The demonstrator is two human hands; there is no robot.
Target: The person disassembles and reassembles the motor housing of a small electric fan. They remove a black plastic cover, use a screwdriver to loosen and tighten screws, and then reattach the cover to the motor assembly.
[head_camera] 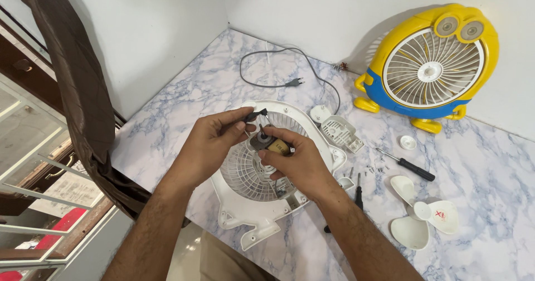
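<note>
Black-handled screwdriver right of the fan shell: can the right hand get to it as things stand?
Probably yes. The screwdriver lies in the open on the table, nothing over it; but the right hand is holding the motor, so it must let go first.

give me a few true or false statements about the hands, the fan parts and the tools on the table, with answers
1. The right hand holds a small motor over the white fan housing. True.
2. The yellow and blue fan lies flat on its grille. False: it stands upright against the wall.
3. The loose white fan blade lies to the right of the housing. True.
4. The power plug is in a wall socket. False: it lies loose on the marble table.
5. The left hand pinches a small dark part at the motor. True.
</note>
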